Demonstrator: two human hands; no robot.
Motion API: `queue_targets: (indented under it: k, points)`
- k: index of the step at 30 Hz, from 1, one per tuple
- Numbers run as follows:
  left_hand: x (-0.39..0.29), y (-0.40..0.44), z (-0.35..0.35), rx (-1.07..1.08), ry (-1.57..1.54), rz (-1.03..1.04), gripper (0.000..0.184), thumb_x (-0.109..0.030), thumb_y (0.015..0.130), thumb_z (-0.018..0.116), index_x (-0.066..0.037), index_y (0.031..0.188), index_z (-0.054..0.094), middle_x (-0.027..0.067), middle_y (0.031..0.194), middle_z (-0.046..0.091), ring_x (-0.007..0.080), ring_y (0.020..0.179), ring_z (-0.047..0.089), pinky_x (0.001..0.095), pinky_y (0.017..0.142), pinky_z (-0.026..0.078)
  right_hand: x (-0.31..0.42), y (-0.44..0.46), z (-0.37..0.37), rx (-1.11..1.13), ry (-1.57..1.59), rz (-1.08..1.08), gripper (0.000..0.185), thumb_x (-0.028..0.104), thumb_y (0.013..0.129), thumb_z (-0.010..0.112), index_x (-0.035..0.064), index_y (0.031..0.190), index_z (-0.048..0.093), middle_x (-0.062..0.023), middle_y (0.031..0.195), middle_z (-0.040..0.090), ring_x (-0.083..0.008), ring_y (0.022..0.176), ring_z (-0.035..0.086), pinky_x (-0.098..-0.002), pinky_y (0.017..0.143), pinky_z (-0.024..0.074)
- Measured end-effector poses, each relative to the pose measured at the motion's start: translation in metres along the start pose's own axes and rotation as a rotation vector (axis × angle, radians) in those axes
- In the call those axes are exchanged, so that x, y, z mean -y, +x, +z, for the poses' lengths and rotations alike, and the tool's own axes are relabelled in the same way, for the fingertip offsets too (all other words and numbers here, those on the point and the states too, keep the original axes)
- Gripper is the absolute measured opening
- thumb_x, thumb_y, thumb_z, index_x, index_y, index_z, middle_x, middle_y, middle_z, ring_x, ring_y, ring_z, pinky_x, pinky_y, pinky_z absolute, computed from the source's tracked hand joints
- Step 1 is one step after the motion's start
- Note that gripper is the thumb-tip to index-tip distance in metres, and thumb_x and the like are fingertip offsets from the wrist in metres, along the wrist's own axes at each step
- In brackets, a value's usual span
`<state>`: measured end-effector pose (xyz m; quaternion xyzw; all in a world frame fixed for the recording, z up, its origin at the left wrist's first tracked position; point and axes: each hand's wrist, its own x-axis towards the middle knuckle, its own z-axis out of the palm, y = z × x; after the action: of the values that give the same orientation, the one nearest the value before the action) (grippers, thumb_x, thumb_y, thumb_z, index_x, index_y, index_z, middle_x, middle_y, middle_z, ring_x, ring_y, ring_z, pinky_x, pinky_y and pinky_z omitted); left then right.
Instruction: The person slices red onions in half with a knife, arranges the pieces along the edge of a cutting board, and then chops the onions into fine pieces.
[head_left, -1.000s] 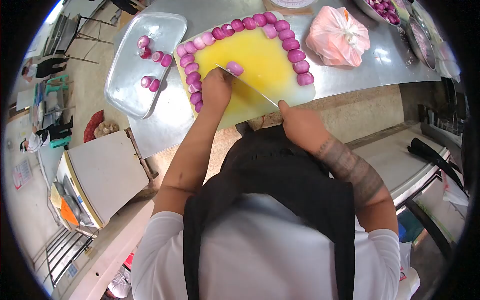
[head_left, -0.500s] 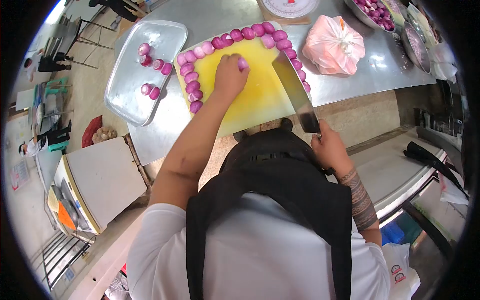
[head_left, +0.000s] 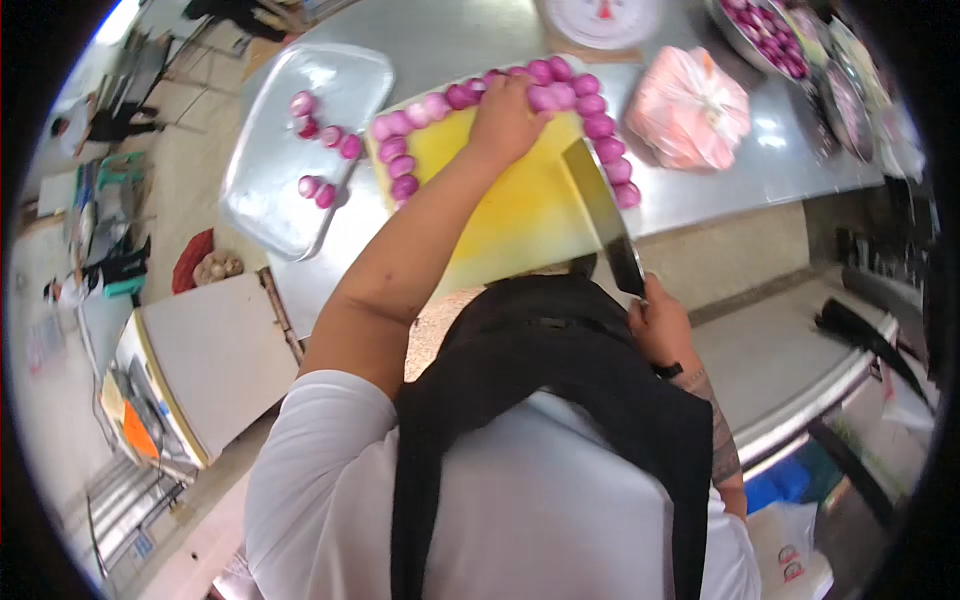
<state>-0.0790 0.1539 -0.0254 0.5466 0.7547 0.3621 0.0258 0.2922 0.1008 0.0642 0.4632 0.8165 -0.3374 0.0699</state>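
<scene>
Here, right fingers round one knife; left fingers' hold unclear; tray: six onions

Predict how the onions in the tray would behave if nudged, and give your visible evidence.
The onions would probably roll, since they look rounded. Their smooth surfaces may make them slippery to grip. The tray seems to have a raised rim, so they would likely stay inside.
</scene>
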Motion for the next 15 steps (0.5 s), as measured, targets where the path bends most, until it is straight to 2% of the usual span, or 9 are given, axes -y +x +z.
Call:
queue_targets:
  k: [2, 5, 7, 9, 11, 13, 15]
  points:
    - [0.008, 0.001, -0.043, -0.03, 0.012, -0.039, 0.055, -0.028, 0.085, 0.081, 0.0, 0.129, 0.064, 0.0238, 0.123, 0.063, 0.0436, 0.119, 0.059, 0.0508, 0.104, 0.049, 0.01, 0.006, 0.003, 0.012, 0.008, -0.006, 0.037, 0.011, 0.094, 0.061, 0.0033, 0.13, 0.055, -0.0288, 0.09, 0.07, -0.0508, 0.086, 0.068, -0.0599, 0.076, 0.0524]
    - [0.085, 0.019, -0.099, -0.237, 0.341, -0.006, 0.051, -0.031, 0.086, 0.079, -0.002, 0.127, 0.068, 0.0224, 0.124, 0.063, 0.042, 0.118, 0.06, 0.0483, 0.103, 0.05, 0.026, 0.013, 0.002, 0.03, -0.018, -0.006, 0.038, 0.01, 0.094, 0.06, -0.0003, 0.131, 0.055, -0.0299, 0.089, 0.07, -0.0516, 0.085, 0.068, -0.0603, 0.075, 0.0523]
    - [0.162, 0.032, -0.14, -0.297, 0.452, -0.17, 0.053, -0.038, 0.087, 0.077, -0.003, 0.126, 0.07, 0.022, 0.126, 0.063, 0.0415, 0.115, 0.062, 0.0487, 0.1, 0.052, 0.025, 0.021, 0.008, 0.03, -0.087, 0.004, 0.039, 0.009, 0.094, 0.06, -0.0031, 0.131, 0.055, -0.0307, 0.089, 0.07, -0.0518, 0.084, 0.068, -0.0602, 0.074, 0.0522]
    - [0.214, 0.039, -0.183, -0.188, 0.67, -0.521, 0.062, -0.046, 0.084, 0.078, -0.008, 0.133, 0.069, 0.0241, 0.124, 0.067, 0.0438, 0.118, 0.064, 0.052, 0.103, 0.051, 0.032, 0.027, 0.008, 0.039, -0.119, -0.01, 0.04, 0.009, 0.094, 0.059, -0.005, 0.132, 0.055, -0.0318, 0.089, 0.07, -0.0516, 0.085, 0.069, -0.0606, 0.074, 0.0523]
    - [0.235, 0.035, -0.211, -0.122, 0.597, -0.782, 0.069, -0.05, 0.084, 0.076, -0.011, 0.139, 0.065, 0.025, 0.126, 0.069, 0.0434, 0.124, 0.064, 0.0508, 0.108, 0.05, 0.039, 0.027, 0.008, 0.024, -0.138, -0.008, 0.04, 0.01, 0.095, 0.058, -0.0034, 0.132, 0.056, -0.0314, 0.09, 0.07, -0.051, 0.085, 0.069, -0.0605, 0.075, 0.0526]
    - [0.333, 0.018, -0.214, 0.131, 0.603, -0.492, 0.069, -0.049, 0.083, 0.076, -0.013, 0.141, 0.063, 0.0261, 0.13, 0.069, 0.0417, 0.126, 0.064, 0.0488, 0.11, 0.05, 0.044, 0.032, 0.011, 0.019, -0.18, -0.031, 0.04, 0.01, 0.094, 0.058, -0.0025, 0.132, 0.056, -0.0306, 0.091, 0.071, -0.0498, 0.086, 0.069, -0.0598, 0.075, 0.0535]
    - [0.334, 0.01, -0.221, 0.145, 0.518, -0.53, 0.066, -0.046, 0.083, 0.075, -0.013, 0.139, 0.065, 0.0272, 0.134, 0.068, 0.0411, 0.124, 0.065, 0.0478, 0.107, 0.051, 0.046, 0.035, 0.011, 0.0, -0.207, -0.06, 0.041, 0.01, 0.094, 0.058, -0.0018, 0.132, 0.056, -0.0298, 0.091, 0.071, -0.0487, 0.085, 0.07, -0.059, 0.075, 0.0543]
